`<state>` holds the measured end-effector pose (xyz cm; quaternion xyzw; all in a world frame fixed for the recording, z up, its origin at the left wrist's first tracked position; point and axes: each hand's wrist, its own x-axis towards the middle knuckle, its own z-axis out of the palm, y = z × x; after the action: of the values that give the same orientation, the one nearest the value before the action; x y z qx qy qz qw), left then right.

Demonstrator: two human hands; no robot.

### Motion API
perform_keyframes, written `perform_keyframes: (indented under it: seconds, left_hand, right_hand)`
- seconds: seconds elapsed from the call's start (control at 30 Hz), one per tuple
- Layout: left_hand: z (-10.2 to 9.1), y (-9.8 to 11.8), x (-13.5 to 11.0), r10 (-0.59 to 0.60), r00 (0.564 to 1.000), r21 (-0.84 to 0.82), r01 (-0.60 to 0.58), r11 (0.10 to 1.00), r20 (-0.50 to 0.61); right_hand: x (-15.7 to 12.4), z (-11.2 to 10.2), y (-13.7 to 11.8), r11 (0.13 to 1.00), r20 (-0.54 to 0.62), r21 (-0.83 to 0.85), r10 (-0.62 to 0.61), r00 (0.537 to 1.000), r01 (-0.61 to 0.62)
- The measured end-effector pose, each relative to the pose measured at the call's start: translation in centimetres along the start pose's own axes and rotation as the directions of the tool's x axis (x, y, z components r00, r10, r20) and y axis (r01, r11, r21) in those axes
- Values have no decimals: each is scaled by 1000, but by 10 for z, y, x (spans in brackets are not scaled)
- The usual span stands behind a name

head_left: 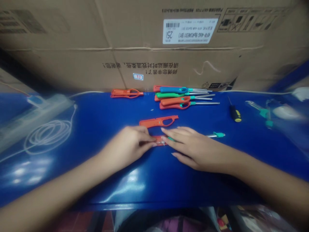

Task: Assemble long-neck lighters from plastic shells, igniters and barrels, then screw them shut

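Note:
An opened orange lighter casing [158, 139] lies on the blue table with small inner parts showing. My left hand [131, 145] pinches its left end between thumb and fingers. Stretched out and slightly spread, the fingers of my right hand [193, 146] rest across its right part and hide much of it. Beyond that hand pokes out a metal tube with a green collar [219, 135]. Just behind my hands lies the other orange casing half [158, 122], its trigger loop to the right.
Several long-nosed lighters [173, 102] are piled at the back, with orange casing pieces [126, 93] left of them. A screwdriver [235, 114] lies to the right, near a bag of green-tipped parts [264, 112]. A coiled white cable [49, 137] and power strip [56, 103] occupy the left. Cardboard [84, 64] stands behind.

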<state>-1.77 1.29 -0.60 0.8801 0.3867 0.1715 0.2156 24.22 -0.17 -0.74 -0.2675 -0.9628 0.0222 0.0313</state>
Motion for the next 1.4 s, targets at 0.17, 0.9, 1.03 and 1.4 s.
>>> perform_keyframes:
  seconds: [0.17,0.9,1.03,1.4]
  left_hand:
    - [0,2,0,-8,1000,44,8,999,15]
    - [7,9,-3,177,983,264,-181,947,38]
    - [14,7,-2,176,983,249,-181,951,42]
    - [13,5,-3,214,973,265,-229,937,85]
  right_hand:
    - [0,3,-4,1000,9,-25,18,1000,-18]
    - [4,1,6,922,-81,287,293,953,-259]
    - [3,1,7,936,-72,260,263,962,-236]
    - [3,1,8,895,-127,386,291,948,-223]
